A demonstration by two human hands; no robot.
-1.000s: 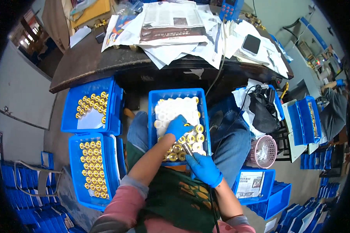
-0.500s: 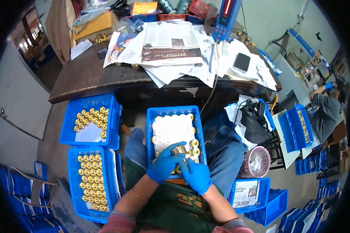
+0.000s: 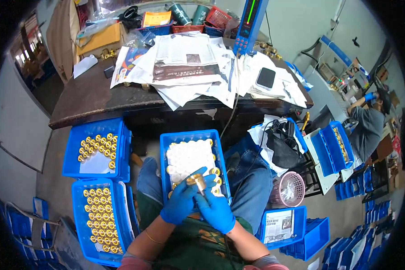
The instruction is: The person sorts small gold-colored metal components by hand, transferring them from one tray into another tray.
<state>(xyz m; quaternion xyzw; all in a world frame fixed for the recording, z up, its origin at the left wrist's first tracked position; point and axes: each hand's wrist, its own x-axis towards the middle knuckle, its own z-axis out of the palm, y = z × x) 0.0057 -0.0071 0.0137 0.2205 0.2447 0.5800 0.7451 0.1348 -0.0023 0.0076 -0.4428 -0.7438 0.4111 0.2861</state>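
A cylindrical brass fitting (image 3: 196, 181) with a wider head is held over the blue crate on my lap. My left hand (image 3: 177, 205), in a blue glove, is closed around its left side. My right hand (image 3: 217, 210), also gloved in blue, grips it lower down with fingers pressed together. Beneath is the blue crate (image 3: 163, 148), where a white sheet of rounded bumps (image 3: 190, 157) covers most of the contents. Several brass fittings (image 3: 216, 172) show along the crate's right side; my hands hide its near part.
To my left stand two blue crates (image 3: 75, 216) with rows of brass fittings. The dark desk (image 3: 81, 101) ahead carries newspapers, a phone (image 3: 266, 78) and a blue device (image 3: 249, 27) with a lit green bar. At right are a pink basket (image 3: 292, 189), more crates and another person (image 3: 366, 130).
The fitting is raised and tilted, its head now more visible between my hands. The device's light bar has turned from red to green. The whole view has shifted slightly.
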